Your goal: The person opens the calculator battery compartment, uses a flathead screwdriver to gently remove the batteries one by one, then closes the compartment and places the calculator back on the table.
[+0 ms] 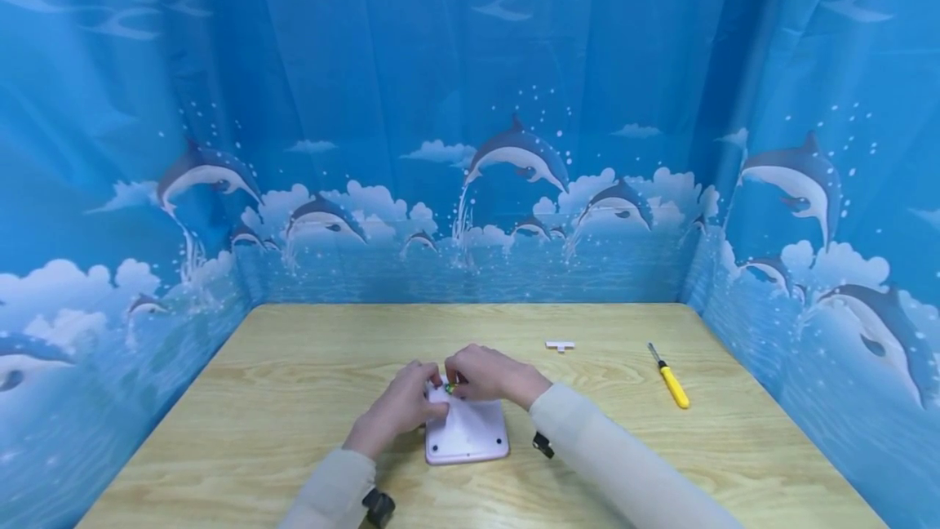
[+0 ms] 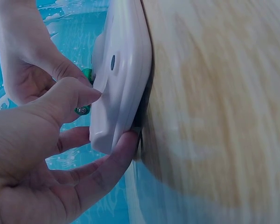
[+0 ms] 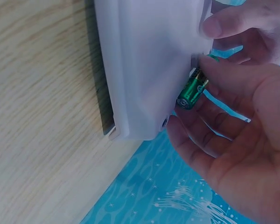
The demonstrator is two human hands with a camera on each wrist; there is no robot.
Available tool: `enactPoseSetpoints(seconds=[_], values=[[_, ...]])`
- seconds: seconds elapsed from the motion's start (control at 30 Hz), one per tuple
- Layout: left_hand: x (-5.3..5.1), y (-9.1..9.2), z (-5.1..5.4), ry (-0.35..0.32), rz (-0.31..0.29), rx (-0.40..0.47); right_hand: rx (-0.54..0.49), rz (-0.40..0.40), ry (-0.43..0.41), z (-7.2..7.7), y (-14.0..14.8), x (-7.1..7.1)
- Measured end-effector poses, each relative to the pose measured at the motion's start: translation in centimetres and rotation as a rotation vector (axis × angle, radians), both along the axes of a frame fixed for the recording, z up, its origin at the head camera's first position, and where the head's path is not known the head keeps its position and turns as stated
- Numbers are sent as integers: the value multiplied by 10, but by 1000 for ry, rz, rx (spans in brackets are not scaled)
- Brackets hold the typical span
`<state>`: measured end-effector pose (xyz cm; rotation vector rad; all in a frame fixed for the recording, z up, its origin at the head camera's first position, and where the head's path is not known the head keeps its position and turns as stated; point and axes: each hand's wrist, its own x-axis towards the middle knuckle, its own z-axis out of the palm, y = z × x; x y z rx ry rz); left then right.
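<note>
- Bearing everything, the bench [image 1: 308, 366] lies beneath the white device, the landmark here.
- The white device [image 1: 470, 431] rests underside up, dark feet showing, so turning it over appears done.
- The left hand [image 1: 406, 400] grasps the device's far-left corner, thumb on the upturned face and a finger beneath the edge.
- The right hand [image 1: 490, 374], at the device's far end, pinches the battery.
- The yellow-handled screwdriver [image 1: 670, 379] lies well to the device's right, unused; any loosening of screws is probably over.
- The T-shaped white piece [image 1: 560, 345], probably the battery cover, lies beyond the device to its right, unfitted.
- The green battery [image 3: 192, 93] sits tilted at the device's far end, partly outside it; seating or removal looks unfinished, and I cannot tell which. Fingers hide whether another battery is inside.
</note>
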<state>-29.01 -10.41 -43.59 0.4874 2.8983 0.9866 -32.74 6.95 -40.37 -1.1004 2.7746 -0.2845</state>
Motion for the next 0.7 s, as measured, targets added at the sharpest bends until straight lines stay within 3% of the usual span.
enactPoseSetpoints(seconds=[0.33, 0.7], values=[[0, -1, -1, 43, -24, 1, -26, 64, 26, 0, 2, 0], [-1, 0, -2, 19, -17, 2, -60, 78, 21, -1, 2, 1]])
